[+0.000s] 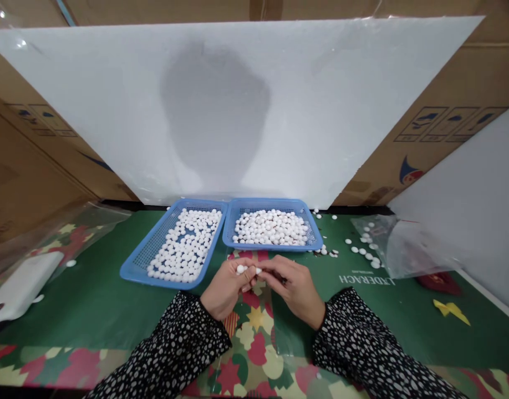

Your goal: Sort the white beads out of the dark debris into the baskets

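Note:
My left hand (227,285) is closed around small white pieces (241,269) that show between its thumb and fingers. Close beside it, my right hand (296,288) pinches at a small white piece (258,271) at the left fingertips. Both hands are just in front of two blue mesh baskets. The left basket (133,265) is set at an angle and holds many round white pieces (183,249). In the right basket (315,239), more white pieces (271,227) lie in a heap, with dark bits among them.
Loose white pieces (362,251) lie right of the baskets, near a clear plastic bag (412,249). A yellow scrap (451,310) is at the far right. On the left are a white object (28,282) and clear plastic. A white board (300,111) stands behind.

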